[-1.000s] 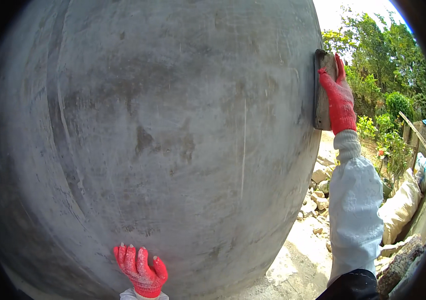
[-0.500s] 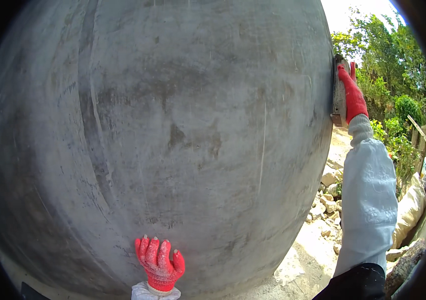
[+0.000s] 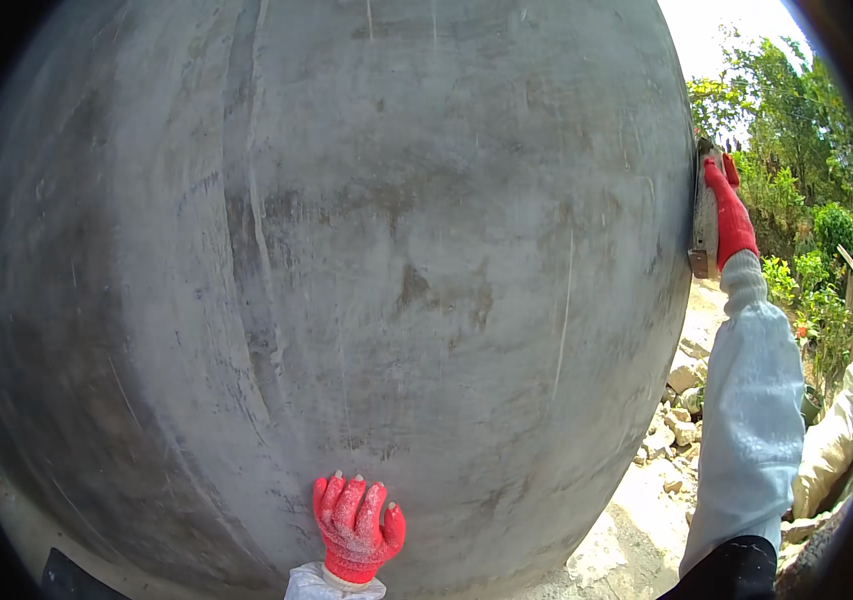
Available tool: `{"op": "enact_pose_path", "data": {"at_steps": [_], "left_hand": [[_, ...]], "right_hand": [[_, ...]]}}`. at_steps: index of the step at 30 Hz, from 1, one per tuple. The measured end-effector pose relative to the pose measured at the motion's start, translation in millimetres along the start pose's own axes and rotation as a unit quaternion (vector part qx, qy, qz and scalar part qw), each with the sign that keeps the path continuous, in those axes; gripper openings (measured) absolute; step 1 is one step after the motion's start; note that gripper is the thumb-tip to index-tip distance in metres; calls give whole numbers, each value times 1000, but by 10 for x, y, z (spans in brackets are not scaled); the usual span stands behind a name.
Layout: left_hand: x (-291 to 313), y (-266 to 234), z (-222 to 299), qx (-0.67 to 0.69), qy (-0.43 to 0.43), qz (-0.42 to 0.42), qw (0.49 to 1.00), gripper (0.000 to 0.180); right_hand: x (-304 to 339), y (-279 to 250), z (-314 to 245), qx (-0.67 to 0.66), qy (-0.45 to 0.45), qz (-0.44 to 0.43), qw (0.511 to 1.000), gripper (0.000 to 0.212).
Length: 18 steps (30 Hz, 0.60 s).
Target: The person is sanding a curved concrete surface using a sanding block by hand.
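Note:
A large rounded grey cement wall (image 3: pixel 386 250), mottled with darker patches and streaks, fills most of the view in front of me. My left hand (image 3: pixel 354 528), in a red glove with fingertips bare, rests against its lower part with fingers apart. At the wall's right edge, my right hand (image 3: pixel 732 218), also red-gloved, grips a worn plastering float (image 3: pixel 703 225) with a brownish lower end. The float stands upright with its face against the wall. Its handle is mostly hidden by my fingers.
Broken stones (image 3: pixel 674 428) lie on pale ground right of the wall. A whitish sack (image 3: pixel 831 440) leans at the far right, beyond my right sleeve. Green shrubs and trees (image 3: pixel 796 150) stand behind. A vertical seam (image 3: pixel 251 200) runs down the wall's left half.
The view has shifted, so the wall and both hands appear farther right. My left hand stays against the wall, and my right hand keeps the float at the wall's edge.

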<state>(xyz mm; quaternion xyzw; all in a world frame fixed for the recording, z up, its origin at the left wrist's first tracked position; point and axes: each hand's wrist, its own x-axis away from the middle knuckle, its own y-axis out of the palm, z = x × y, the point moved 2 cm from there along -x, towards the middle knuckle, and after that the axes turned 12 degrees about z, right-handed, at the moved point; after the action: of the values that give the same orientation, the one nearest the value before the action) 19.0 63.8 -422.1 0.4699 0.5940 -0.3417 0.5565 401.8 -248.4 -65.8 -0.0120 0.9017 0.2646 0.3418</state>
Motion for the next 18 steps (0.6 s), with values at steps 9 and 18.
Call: {"op": "enact_pose_path", "data": {"at_steps": [9,18], "left_hand": [[42,-90,-41,-16,-4,-13,1000,41],[-568,-128,-154,-7,-29,-2,1000,47]], "right_hand": [[2169,23,879,318,-369,-21,873,105],[-120,1124,-755,254,-396,47,881,60]]}}
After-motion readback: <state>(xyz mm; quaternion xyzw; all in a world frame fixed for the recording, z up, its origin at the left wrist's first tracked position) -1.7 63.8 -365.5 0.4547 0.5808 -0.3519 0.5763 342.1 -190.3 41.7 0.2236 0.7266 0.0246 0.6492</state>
